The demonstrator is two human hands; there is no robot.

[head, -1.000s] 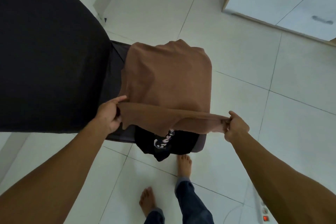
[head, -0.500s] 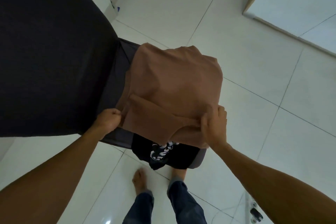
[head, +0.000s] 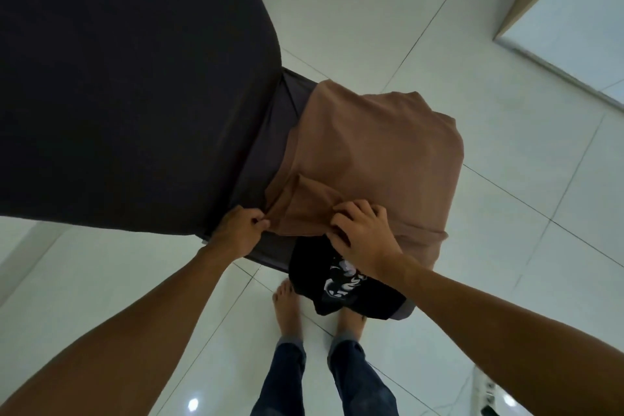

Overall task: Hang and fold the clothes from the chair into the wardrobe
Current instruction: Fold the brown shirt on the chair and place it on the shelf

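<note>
Brown garment [head: 371,159] lengthwise away, both hands [head: 238,230] [head: 359,236] pinching

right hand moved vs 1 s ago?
Yes. The right hand has come in leftward over the brown garment on the chair seat, close to the left hand.

Brown garment [head: 371,159] atop chair seat [head: 266,145]
</note>
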